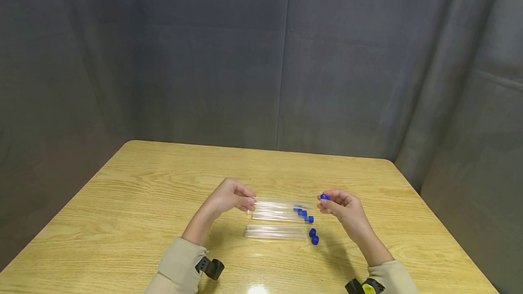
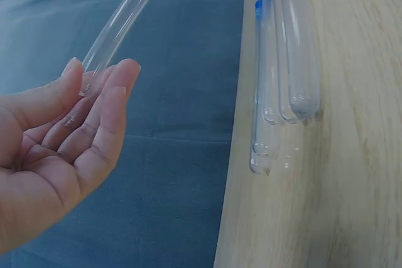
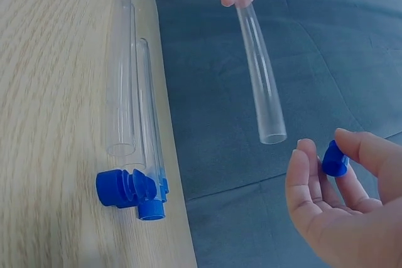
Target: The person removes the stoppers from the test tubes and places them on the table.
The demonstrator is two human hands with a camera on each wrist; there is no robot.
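Observation:
My left hand (image 1: 229,198) pinches one end of a clear test tube (image 3: 260,73) between thumb and fingers. The tube is held above the table, its open end pointing toward my right hand (image 1: 346,208). Between thumb and fingertips, the right hand holds a blue cap (image 3: 335,160). A gap separates cap and tube mouth in the right wrist view. Below them lie several tubes with blue caps (image 1: 303,213) on their right ends. Nearer the front are uncapped clear tubes (image 1: 275,232), with two loose blue caps (image 1: 313,240) beside their right ends.
Everything lies on a wood-grain table (image 1: 143,185) with rounded far corners. A dark grey curtain (image 1: 212,67) hangs behind the table and along its sides. Black straps with small devices (image 1: 214,269) sit on both wrists, over beige sleeves.

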